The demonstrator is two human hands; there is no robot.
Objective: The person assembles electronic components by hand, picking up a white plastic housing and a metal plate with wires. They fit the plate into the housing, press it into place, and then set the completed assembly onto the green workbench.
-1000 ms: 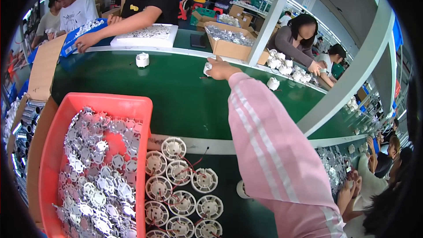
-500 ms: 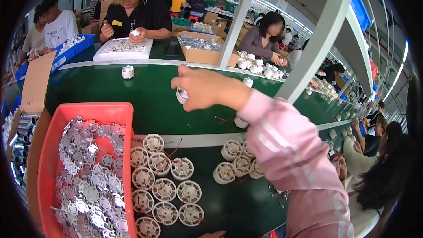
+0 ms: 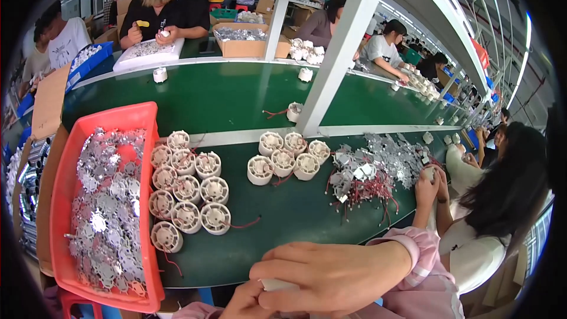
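At the bottom of the view my right hand and my left hand meet, fingers closed around a small white part. Most of that part is hidden by the fingers. Beyond my hands, a group of round white plastic housings with thin red wires stands on the dark green table. A smaller cluster of the same housings sits farther back, right of the first.
A red bin of silver metal plates stands at left, beside a cardboard box of metal tubes. Grey plates with red wires lie heaped at right. A co-worker sits close by. A post rises beyond the table; housings dot the green belt.
My right hand has come back from over the green belt to the near edge and joined my left hand. The view has shifted, uncovering the wired plates and the co-worker at right.
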